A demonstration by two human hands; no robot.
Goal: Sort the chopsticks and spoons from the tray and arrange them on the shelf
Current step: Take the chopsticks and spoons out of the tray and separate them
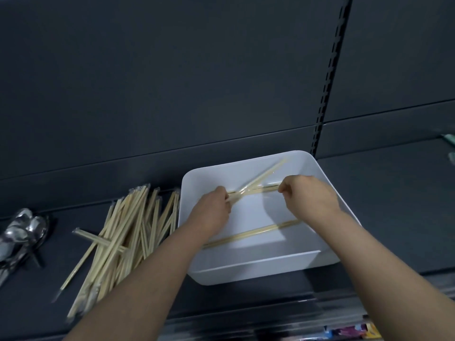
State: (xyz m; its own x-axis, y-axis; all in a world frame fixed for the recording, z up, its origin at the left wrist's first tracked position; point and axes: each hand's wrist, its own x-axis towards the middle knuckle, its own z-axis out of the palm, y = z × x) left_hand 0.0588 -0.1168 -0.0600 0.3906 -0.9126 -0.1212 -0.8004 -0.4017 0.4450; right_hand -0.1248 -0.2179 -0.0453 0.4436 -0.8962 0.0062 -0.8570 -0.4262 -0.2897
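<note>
A white tray sits on the dark shelf. Inside it, my left hand is closed on one end of a few wrapped wooden chopsticks, which fan out toward the tray's far corner. My right hand pinches the other end of a pair lying level between both hands. Another wrapped pair lies flat on the tray floor below my hands. A pile of wrapped chopsticks lies on the shelf left of the tray. Shiny metal spoons lie heaped at the far left.
The shelf's dark back panel rises behind the tray, with a slotted upright just right of it. A pale green item shows at the right edge. Colourful packets sit on a lower level at bottom right.
</note>
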